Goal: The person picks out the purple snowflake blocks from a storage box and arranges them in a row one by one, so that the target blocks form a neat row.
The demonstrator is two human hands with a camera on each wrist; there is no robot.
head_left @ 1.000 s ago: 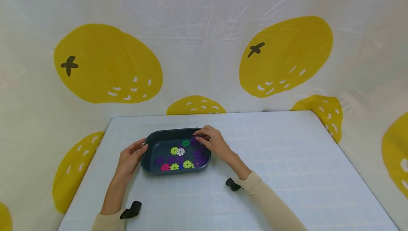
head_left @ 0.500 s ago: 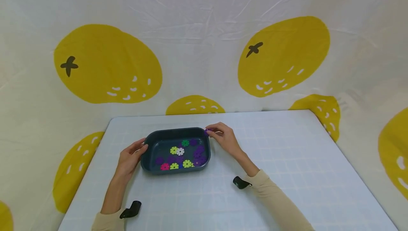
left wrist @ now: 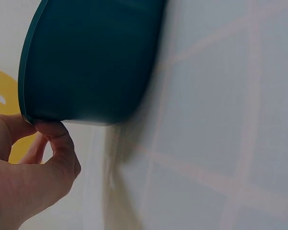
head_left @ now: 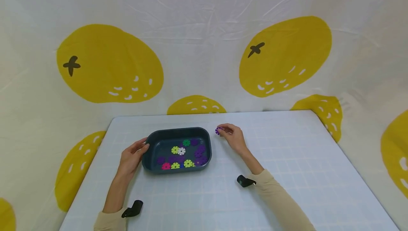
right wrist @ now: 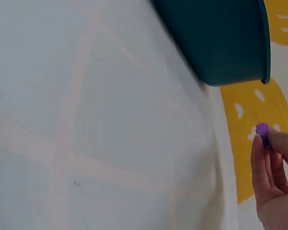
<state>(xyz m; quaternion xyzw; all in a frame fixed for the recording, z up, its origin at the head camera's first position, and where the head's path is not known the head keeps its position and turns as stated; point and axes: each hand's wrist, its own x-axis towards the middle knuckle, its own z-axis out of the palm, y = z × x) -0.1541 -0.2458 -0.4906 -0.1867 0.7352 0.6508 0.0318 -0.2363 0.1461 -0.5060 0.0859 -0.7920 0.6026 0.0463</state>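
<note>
A dark teal oblong tray (head_left: 160, 143) stands on the table with several flower-shaped interlocking discs inside. Purple discs (head_left: 199, 151) make up most of them, with yellow-green, pink, green and white (head_left: 181, 151) ones among them. My left hand (head_left: 129, 160) grips the tray's left end, thumb and fingers at the rim, as the left wrist view also shows. Just beyond the right end, my right hand (head_left: 235, 139) pinches a purple disc (right wrist: 262, 128) between thumb and fingertips, raised over the tabletop.
The table (head_left: 287, 153) is covered with a pale blue checked cloth. Behind it hangs a white backdrop (head_left: 204, 57) printed with large yellow fruit. Black wrist cameras (head_left: 133, 208) stick out from both sleeves.
My right hand has lifted a purple disc out of the tray's right end, over the rim and to the right. My left hand has stayed at the tray's left end.
</note>
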